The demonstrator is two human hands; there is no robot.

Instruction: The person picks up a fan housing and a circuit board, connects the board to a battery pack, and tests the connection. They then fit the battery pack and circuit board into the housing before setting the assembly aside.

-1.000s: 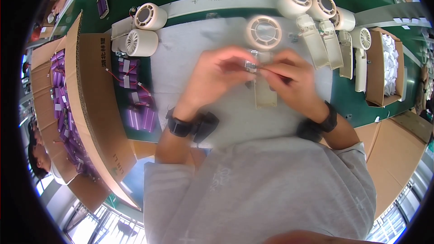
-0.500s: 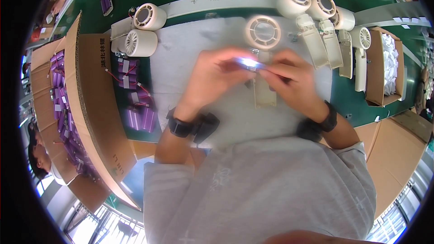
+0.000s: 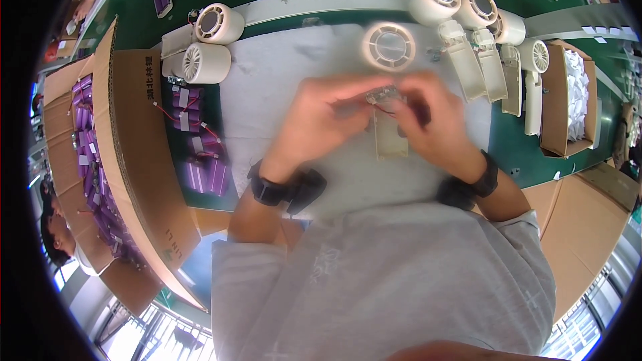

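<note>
Both hands meet over the white cloth mat (image 3: 281,80): left hand (image 3: 321,117) and right hand (image 3: 431,120) pinch a small circuit board with thin wires (image 3: 381,95) above the cream plastic handle shell (image 3: 390,137). Judgement: steady wrists, keep wires slack, seat board squarely.

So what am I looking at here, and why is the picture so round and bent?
There is no machine: a head-worn fisheye camera looks down, which bends edges. The person's left hand and right hand meet over a grey mat, pinching a small part with thin wires above a cream handheld fan; blur hides detail. More cream fans lie to the right, purple battery packs and a cardboard box to the left.
</note>
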